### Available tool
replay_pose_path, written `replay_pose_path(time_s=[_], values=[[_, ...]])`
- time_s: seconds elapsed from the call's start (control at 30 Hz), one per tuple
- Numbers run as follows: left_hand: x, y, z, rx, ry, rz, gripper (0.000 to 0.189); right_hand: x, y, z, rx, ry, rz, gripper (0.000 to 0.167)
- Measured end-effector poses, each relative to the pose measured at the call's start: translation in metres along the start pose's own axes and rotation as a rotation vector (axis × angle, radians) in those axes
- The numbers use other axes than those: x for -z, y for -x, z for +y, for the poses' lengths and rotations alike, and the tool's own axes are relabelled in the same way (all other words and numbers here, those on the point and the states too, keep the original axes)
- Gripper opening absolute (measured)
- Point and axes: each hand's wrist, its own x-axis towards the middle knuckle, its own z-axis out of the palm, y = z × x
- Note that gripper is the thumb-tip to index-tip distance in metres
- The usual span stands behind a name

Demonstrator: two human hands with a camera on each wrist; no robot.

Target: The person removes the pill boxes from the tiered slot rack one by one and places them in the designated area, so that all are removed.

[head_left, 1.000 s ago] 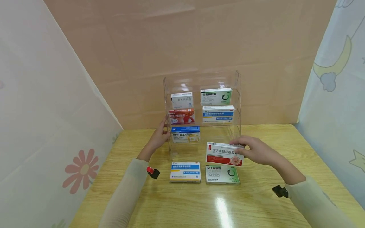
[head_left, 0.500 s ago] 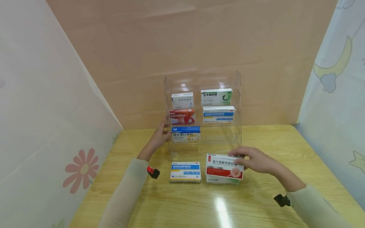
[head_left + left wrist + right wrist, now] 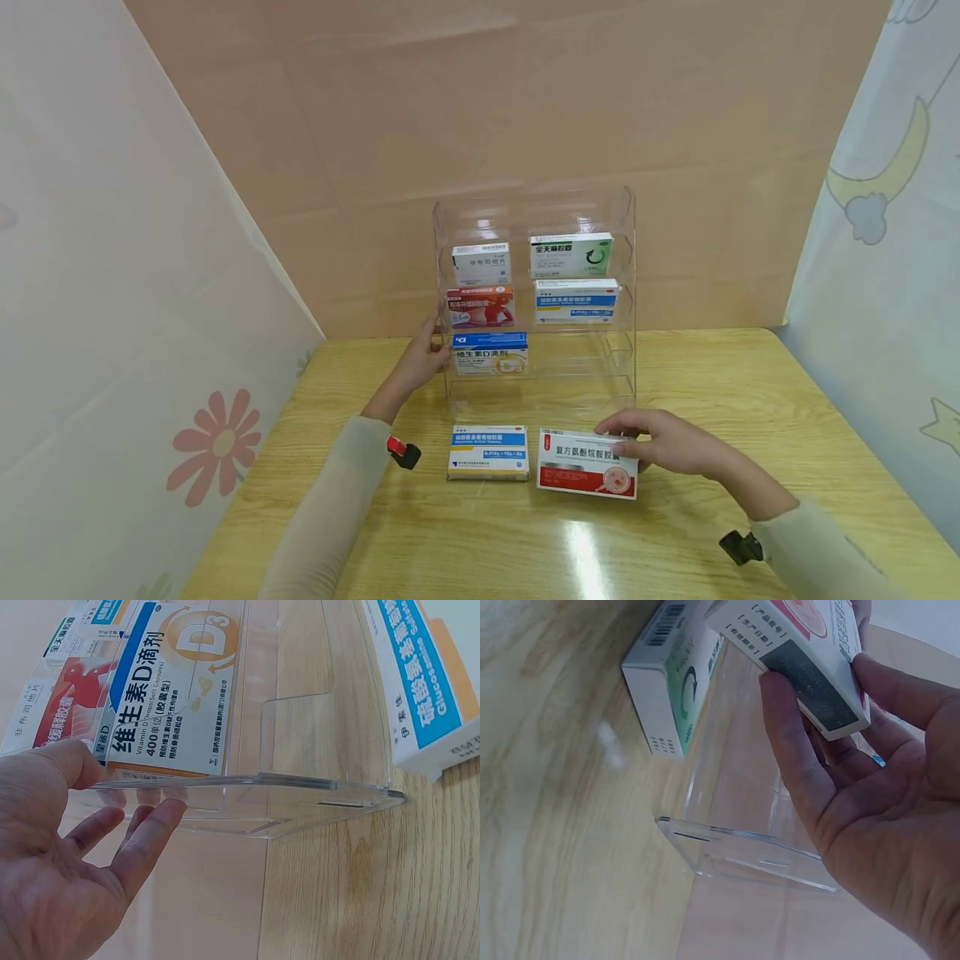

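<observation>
My right hand [image 3: 667, 442] grips a red and white medicine box [image 3: 573, 471] by its right end, thumb on the front. In the head view this box hides the green and white medicine box [image 3: 684, 697], which the right wrist view shows on the table, apart from it. My left hand [image 3: 420, 358] pinches the left side panel of a clear acrylic display rack [image 3: 555, 390], with thumb and fingers on opposite faces. Beside those fingers, a vitamin D box [image 3: 180, 690] stands in the rack. A blue and white glucosamine box [image 3: 488, 454] lies in front of the rack.
Higher in the rack stand a red medicine box [image 3: 482, 307], a white box [image 3: 482, 265], another green and white box [image 3: 572, 256] and another blue and white box [image 3: 576, 302]. Printed cloth walls flank the wooden table [image 3: 450, 542]; a tan backdrop [image 3: 480, 108] rises behind.
My right hand has lowered the red and white box from before the rack's lower right, so that it now covers the green box in the head view. The left hand stays on the rack.
</observation>
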Motion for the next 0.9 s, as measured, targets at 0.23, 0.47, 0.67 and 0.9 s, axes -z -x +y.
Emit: replay_pose_path(time_s=[0.23, 0.47, 0.67, 0.9], values=[[0.0, -0.002, -0.001, -0.014, 0.02, 0.0, 0.084, -0.009, -0.001, 0.009, 0.008, -0.051, -0.075, 0.031], [0.0, 0.0, 0.002, 0.003, 0.025, -0.001, 0.085, -0.015, 0.003, 0.014, -0.003, -0.033, -0.121, 0.029], [-0.001, 0.001, 0.003, 0.005, 0.006, 0.001, 0.084, -0.023, 0.008, 0.016, -0.017, 0.003, -0.134, 0.027], [0.0, 0.002, 0.002, 0.0, -0.004, 0.004, 0.083, -0.032, 0.014, 0.019, 0.022, 0.086, -0.127, 0.024]])
